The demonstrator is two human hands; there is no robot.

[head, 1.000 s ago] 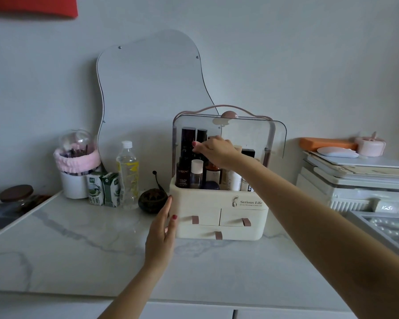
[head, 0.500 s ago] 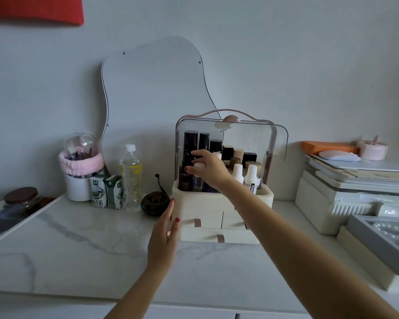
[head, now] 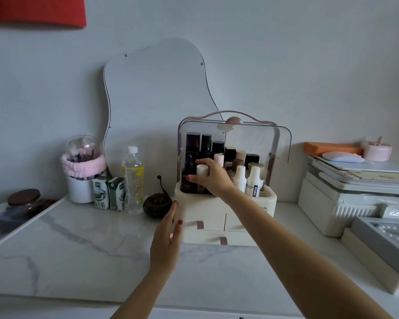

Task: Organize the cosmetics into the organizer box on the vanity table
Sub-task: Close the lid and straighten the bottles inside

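A cream organizer box (head: 203,204) with small drawers and a raised clear lid (head: 283,143) stands on the marble vanity top (head: 78,245). Its upper tray holds several upright cosmetics: dark bottles (head: 192,141) at the back left and white bottles (head: 253,180) at the front right. My right hand (head: 213,178) reaches into the tray's front left and grips a bottle with a white cap (head: 202,169). With straight fingers, my left hand (head: 167,240) rests against the box's left front corner.
A wavy mirror (head: 154,93) leans on the wall behind. Left of the box stand a dark round pot (head: 157,204), a water bottle (head: 133,180), two milk cartons (head: 108,194) and a brush holder (head: 81,171). Stacked white boxes (head: 346,192) and a pearl tray (head: 392,238) fill the right side.
My right hand came down from the back row to the tray's front left and now grips the white-capped bottle. The view moved closer. My left hand stays at the box's corner.
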